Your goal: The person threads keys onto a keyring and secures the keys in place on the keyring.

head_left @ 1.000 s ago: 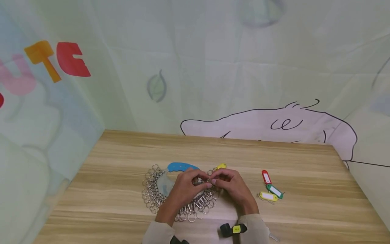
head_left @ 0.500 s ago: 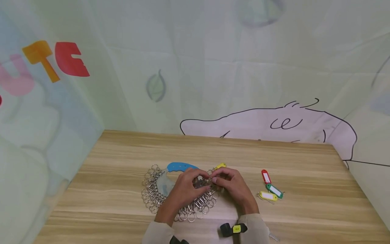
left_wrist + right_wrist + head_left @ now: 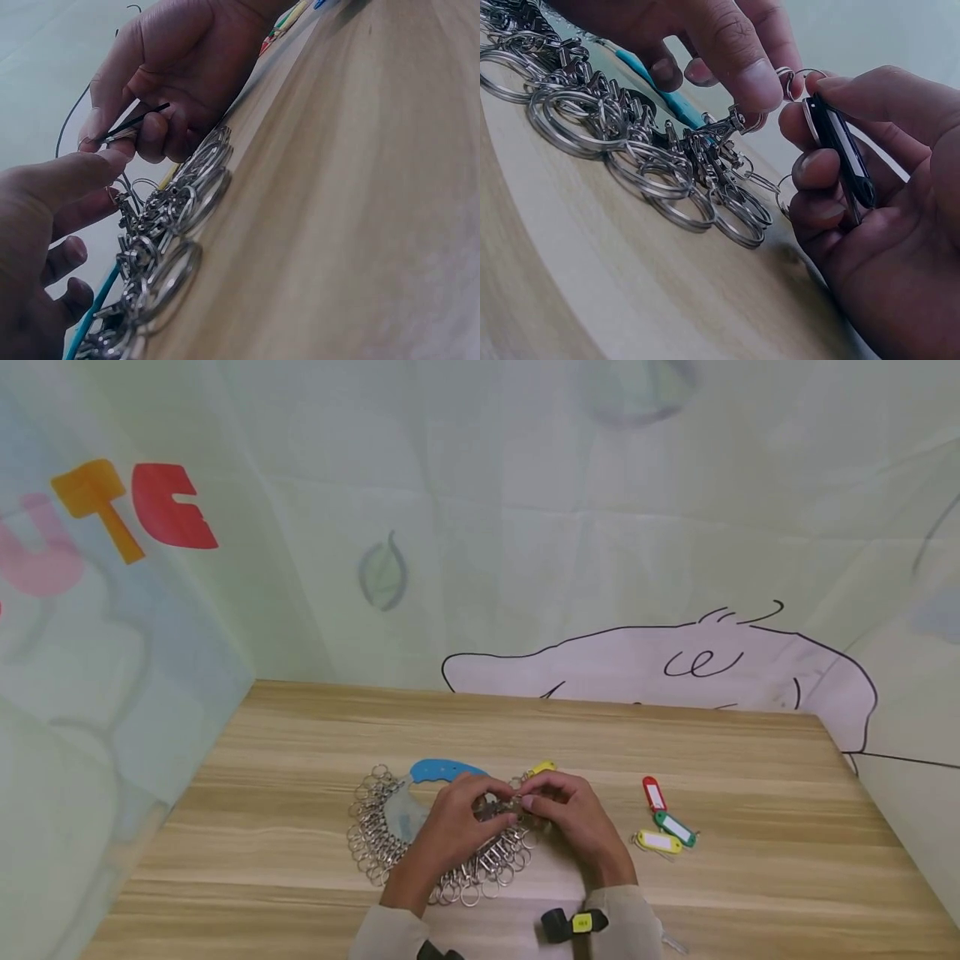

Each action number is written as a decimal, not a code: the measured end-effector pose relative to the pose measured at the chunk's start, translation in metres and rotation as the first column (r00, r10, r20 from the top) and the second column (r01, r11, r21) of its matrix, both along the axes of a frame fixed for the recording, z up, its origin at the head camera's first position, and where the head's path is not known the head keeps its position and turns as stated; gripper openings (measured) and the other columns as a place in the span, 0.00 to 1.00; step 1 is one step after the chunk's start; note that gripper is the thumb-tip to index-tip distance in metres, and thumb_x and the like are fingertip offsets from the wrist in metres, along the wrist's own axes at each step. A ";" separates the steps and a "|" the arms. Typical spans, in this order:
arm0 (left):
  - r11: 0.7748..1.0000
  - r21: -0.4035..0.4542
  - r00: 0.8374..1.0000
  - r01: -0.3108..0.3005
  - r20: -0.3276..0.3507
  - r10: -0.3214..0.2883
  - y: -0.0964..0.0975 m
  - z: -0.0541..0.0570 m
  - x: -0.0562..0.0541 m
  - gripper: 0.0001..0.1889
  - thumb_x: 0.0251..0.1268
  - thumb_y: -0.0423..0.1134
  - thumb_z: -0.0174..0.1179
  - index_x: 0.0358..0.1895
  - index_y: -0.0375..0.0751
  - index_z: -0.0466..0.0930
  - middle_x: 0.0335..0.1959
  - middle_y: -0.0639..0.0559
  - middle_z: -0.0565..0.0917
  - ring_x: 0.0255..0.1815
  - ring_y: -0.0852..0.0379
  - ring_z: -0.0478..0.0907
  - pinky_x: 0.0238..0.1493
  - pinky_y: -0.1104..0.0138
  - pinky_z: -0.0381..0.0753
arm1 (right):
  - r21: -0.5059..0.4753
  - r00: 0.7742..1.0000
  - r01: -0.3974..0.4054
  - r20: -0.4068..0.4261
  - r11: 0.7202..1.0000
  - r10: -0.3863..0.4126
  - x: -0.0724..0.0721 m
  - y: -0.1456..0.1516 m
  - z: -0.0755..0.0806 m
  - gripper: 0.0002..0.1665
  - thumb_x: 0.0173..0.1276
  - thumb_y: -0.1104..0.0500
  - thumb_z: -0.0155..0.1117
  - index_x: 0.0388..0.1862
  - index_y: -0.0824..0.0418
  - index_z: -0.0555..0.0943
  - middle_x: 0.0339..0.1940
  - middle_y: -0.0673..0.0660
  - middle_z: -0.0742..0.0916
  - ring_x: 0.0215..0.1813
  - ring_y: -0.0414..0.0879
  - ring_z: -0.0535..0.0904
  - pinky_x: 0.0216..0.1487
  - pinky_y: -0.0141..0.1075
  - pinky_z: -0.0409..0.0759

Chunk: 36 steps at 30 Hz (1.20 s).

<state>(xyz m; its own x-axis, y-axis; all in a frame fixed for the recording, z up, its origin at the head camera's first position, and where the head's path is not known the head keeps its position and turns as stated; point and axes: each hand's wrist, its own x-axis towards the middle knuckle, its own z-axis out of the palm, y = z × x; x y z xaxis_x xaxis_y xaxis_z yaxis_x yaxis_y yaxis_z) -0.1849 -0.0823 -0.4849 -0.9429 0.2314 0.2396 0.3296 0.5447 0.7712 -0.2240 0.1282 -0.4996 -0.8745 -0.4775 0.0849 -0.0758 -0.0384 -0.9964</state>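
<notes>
In the head view my left hand (image 3: 453, 827) and right hand (image 3: 573, 818) meet over a large ring of metal clips and key rings (image 3: 367, 839) with a blue handle (image 3: 442, 769). Between thumb and index finger, my left hand pinches a split key ring (image 3: 787, 84) joined to a metal clip (image 3: 724, 127). My right hand pinches a black key tag (image 3: 841, 146) with a white label; a thin wire ring (image 3: 810, 73) rises from its top end. A silver key's edge (image 3: 811, 124) shows beside the tag. Fingertips hide where the two rings meet.
A yellow tag (image 3: 543, 768) lies behind my right hand. Farther right on the wooden table (image 3: 780, 827) are red (image 3: 654, 795), green (image 3: 676, 828) and yellow (image 3: 659, 842) key tags. Near my right sleeve lies a loose key (image 3: 673, 943).
Both hands stay together in nearly the same place. My right thumb has shifted slightly away from me, and the small metal parts between my left fingers have turned a little.
</notes>
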 end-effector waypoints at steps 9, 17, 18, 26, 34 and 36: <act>1.000 0.002 1.000 -0.005 -0.006 0.005 0.001 0.001 0.000 0.14 0.58 0.40 0.75 0.47 0.53 0.86 0.44 0.64 0.83 0.45 0.55 0.75 0.43 0.62 0.78 | 0.011 1.000 0.005 -0.015 1.000 -0.005 -0.001 0.000 0.000 0.08 0.69 0.65 0.66 0.45 0.67 0.84 0.38 0.62 0.85 0.31 0.47 0.77 0.34 0.35 0.79; 1.000 0.004 1.000 0.008 -0.030 -0.008 0.001 0.001 -0.001 0.13 0.59 0.41 0.74 0.48 0.51 0.86 0.45 0.64 0.84 0.46 0.56 0.75 0.44 0.62 0.78 | 0.021 1.000 0.004 -0.009 1.000 -0.003 -0.002 0.002 0.000 0.08 0.70 0.65 0.66 0.45 0.67 0.84 0.40 0.62 0.85 0.31 0.47 0.77 0.33 0.35 0.79; 1.000 0.003 1.000 0.007 -0.031 -0.007 0.001 0.001 -0.001 0.13 0.60 0.41 0.74 0.48 0.51 0.86 0.45 0.64 0.84 0.46 0.56 0.75 0.44 0.62 0.78 | 0.020 1.000 0.004 -0.009 1.000 -0.004 -0.001 0.002 0.000 0.08 0.69 0.65 0.67 0.45 0.66 0.84 0.40 0.62 0.85 0.31 0.47 0.77 0.34 0.35 0.79; 1.000 -0.004 1.000 -0.003 -0.030 0.003 -0.001 0.001 0.000 0.13 0.60 0.43 0.74 0.47 0.52 0.87 0.44 0.65 0.83 0.47 0.58 0.75 0.44 0.63 0.78 | 0.024 1.000 0.014 -0.020 1.000 -0.013 0.001 0.000 0.001 0.08 0.68 0.64 0.68 0.45 0.66 0.85 0.39 0.60 0.86 0.32 0.47 0.78 0.34 0.35 0.79; 1.000 0.007 1.000 0.000 -0.017 0.000 -0.002 -0.001 0.000 0.12 0.61 0.45 0.73 0.47 0.53 0.87 0.43 0.65 0.83 0.46 0.57 0.76 0.44 0.62 0.77 | 0.015 1.000 0.007 -0.014 1.000 -0.007 0.002 0.000 0.001 0.08 0.68 0.65 0.67 0.44 0.66 0.85 0.39 0.60 0.86 0.32 0.48 0.78 0.35 0.36 0.79; 1.000 0.009 1.000 0.000 -0.017 0.000 -0.002 -0.001 0.000 0.12 0.61 0.45 0.73 0.47 0.53 0.87 0.43 0.65 0.83 0.46 0.57 0.76 0.44 0.61 0.77 | 0.009 1.000 0.005 -0.013 1.000 -0.005 0.002 0.000 0.001 0.08 0.68 0.65 0.67 0.44 0.66 0.85 0.39 0.61 0.86 0.32 0.47 0.78 0.35 0.36 0.79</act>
